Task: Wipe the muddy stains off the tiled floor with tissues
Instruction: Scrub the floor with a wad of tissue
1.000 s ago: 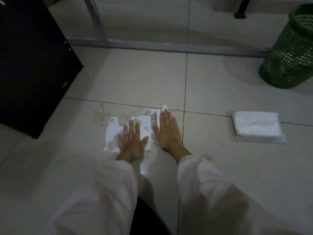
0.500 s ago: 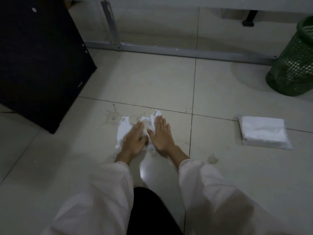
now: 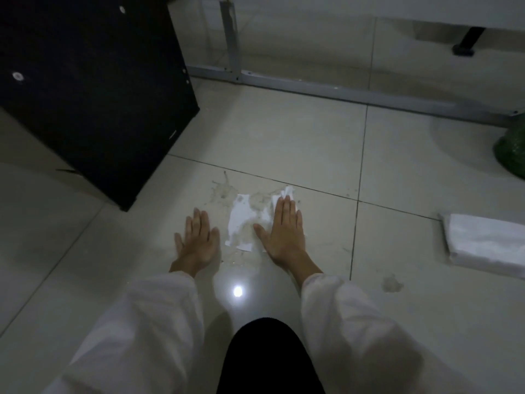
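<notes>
A crumpled, mud-soaked white tissue (image 3: 241, 220) lies on the pale tiled floor over a brownish muddy stain (image 3: 223, 190) that spreads up and left of it. My right hand (image 3: 284, 231) lies flat, palm down, on the tissue's right part, fingers together. Left of the tissue, my left hand (image 3: 197, 240) rests flat on bare tile, fingers apart, holding nothing. A second small muddy spot (image 3: 392, 282) sits on the tile to the right, by my right sleeve. A wet smear lies just below the tissue.
A white pack of tissues (image 3: 485, 240) lies on the floor at the right. A black cabinet (image 3: 93, 81) stands at the upper left. A grey metal frame bar (image 3: 355, 93) runs across the back. A green mesh bin (image 3: 511, 149) shows at the right edge.
My left hand has slid left off the tissue onto bare tile. The tissue is more bunched and dirtier, now only under my right hand. The camera has tilted and moved.
</notes>
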